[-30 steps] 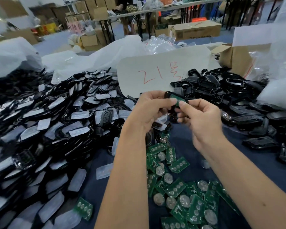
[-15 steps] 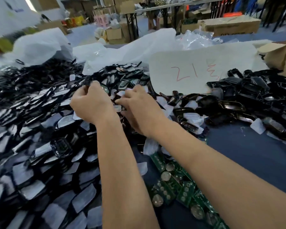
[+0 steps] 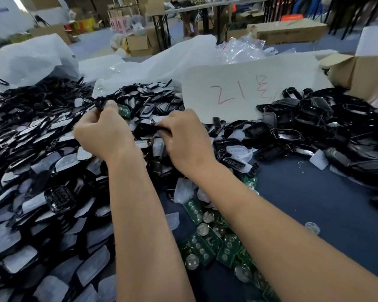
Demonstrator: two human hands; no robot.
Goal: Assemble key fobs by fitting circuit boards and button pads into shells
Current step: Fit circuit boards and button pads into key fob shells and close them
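**Both hands over the shell pile, left of the marked card**

The landmark is the white card (image 3: 247, 92) with red marks, propped at the back of the bench (image 3: 314, 203).

Left of the card, the left hand (image 3: 103, 131) is raised over the big heap of padded shells (image 3: 42, 171). Its fingers (image 3: 109, 105) are curled and pinch a black shell (image 3: 100, 103) with a green circuit board (image 3: 124, 110) showing at its edge.

Just below the card's lower left corner, the right hand (image 3: 183, 138) has its fingers (image 3: 164, 125) pinching a dark, flat shell piece (image 3: 147, 127) at the heap's right margin.

Right of the card lies a second heap of empty black shells (image 3: 314, 123), running to the right edge of view beneath a cardboard box (image 3: 358, 73).

In front of the card, between the two forearms, loose green circuit boards (image 3: 207, 247) are scattered with round coin cells (image 3: 203, 229).

The widest bare stretch of blue bench cloth lies below and right of the card, between the boards and the empty shells.
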